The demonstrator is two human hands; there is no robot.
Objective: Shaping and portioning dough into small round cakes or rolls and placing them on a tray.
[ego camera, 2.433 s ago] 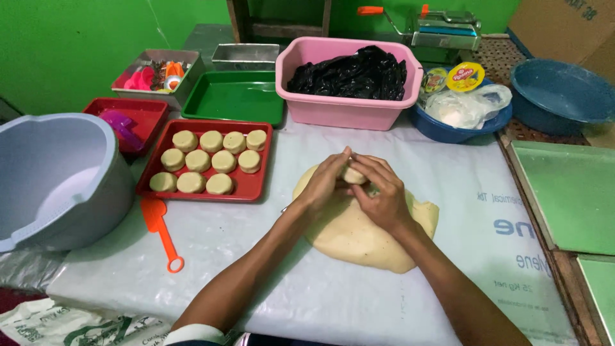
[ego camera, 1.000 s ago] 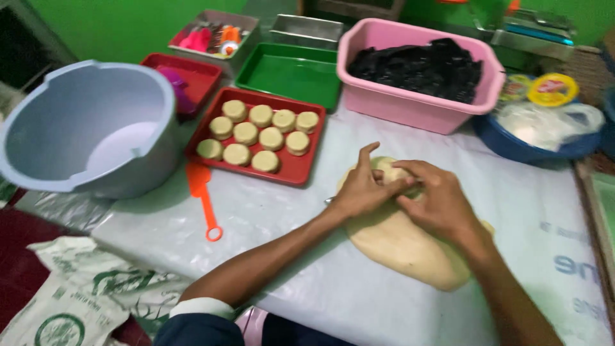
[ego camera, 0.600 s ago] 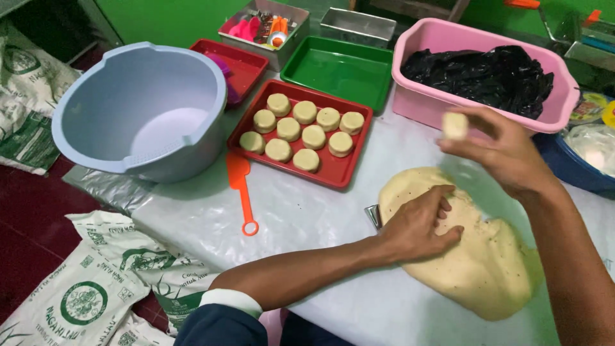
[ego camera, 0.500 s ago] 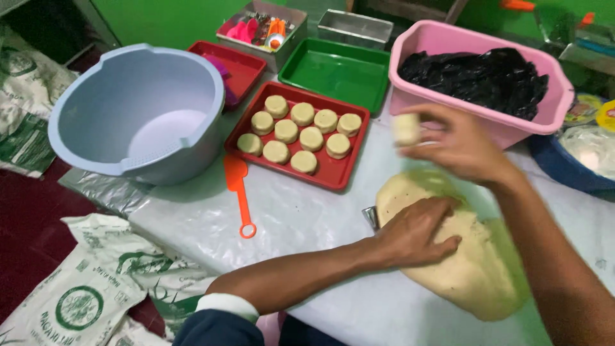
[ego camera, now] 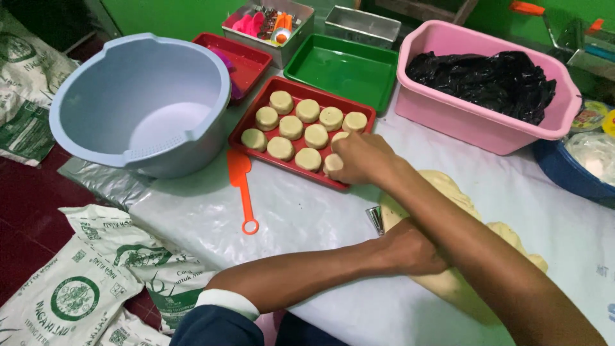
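The right hand point(ego camera: 360, 158) is curled, fingers down, over a round pale dough puck point(ego camera: 333, 163) at the near right corner of the red rectangular plastic tray point(ego camera: 256, 120); whether it grips or merely touches it, I cannot tell. Ten more pucks sit in rows at its 10 o'clock, spaced so they don't stick. The left hand point(ego camera: 413, 247), at 5 o'clock and partly hidden under the right forearm, lies pressed on the big slab of pale yellow dough point(ego camera: 458, 192), seemingly steadying it on the white plastic-covered table point(ego camera: 301, 211). At 8 o'clock lies an orange plastic scraper point(ego camera: 241, 186); at 9 o'clock, a large grey-blue plastic basin point(ego camera: 138, 102).
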